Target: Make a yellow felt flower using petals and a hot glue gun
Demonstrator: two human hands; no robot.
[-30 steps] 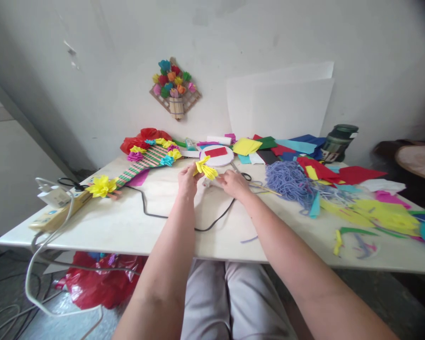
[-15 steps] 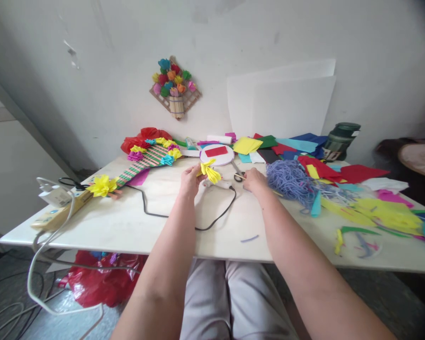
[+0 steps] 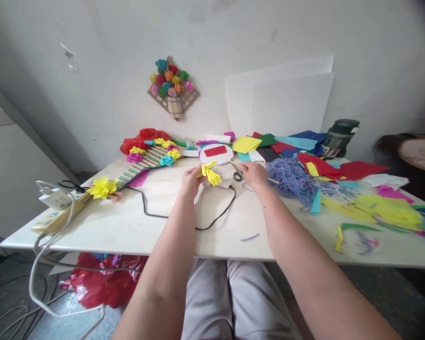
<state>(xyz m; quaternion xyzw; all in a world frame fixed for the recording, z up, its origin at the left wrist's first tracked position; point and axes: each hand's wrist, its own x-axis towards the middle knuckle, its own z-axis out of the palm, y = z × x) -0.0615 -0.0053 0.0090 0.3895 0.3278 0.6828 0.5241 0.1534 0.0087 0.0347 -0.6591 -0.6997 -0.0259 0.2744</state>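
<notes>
My left hand [image 3: 190,182] pinches a yellow paper flower [image 3: 209,173] just above the tabletop. Under the flower lies a white glue gun [image 3: 222,184] with a black cord [image 3: 184,215]. My right hand [image 3: 253,173] rests on the table to the right of the flower, its fingers curled at a pair of scissors [image 3: 237,174] and a thin wooden stick [image 3: 271,180]. Whether it grips either one I cannot tell. Just beyond my hands lies a round white card with a red rectangle [image 3: 216,153].
A woven fan with paper flowers [image 3: 141,163] lies at the left, and a power strip [image 3: 58,208] sits near the left edge. Blue yarn [image 3: 292,179] and coloured paper sheets and scraps [image 3: 371,208] cover the right side. A dark jar [image 3: 338,137] stands at the back.
My right hand let go of the yellow flower and moved right to the scissors and stick. The left hand keeps holding the flower.
</notes>
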